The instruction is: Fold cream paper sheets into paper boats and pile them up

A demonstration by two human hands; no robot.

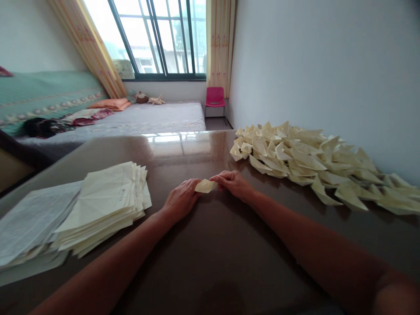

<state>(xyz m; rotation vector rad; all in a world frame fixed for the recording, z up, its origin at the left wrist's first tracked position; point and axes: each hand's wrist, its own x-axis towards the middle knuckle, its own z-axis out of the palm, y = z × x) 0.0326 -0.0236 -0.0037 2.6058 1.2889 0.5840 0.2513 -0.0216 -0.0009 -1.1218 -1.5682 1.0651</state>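
Observation:
Between my hands, just over the middle of the brown table, is a small folded piece of cream paper [204,187]. My left hand [183,197] grips its left end, the fingers closed on it. At the right end, my right hand [231,183] pinches the paper between thumb and fingertips. Left of my left hand lies a stack of cream paper sheets [101,199], creased and slightly fanned. Beyond my right hand spreads a large heap of folded paper boats [295,153], piled against one another.
Printed grey-white sheets [33,223] lie under and beside the cream stack at the left. The glossy table [210,262] reaches to a bed [157,116] at the back. A pink chair [215,97] stands by the white wall [321,61], near the window.

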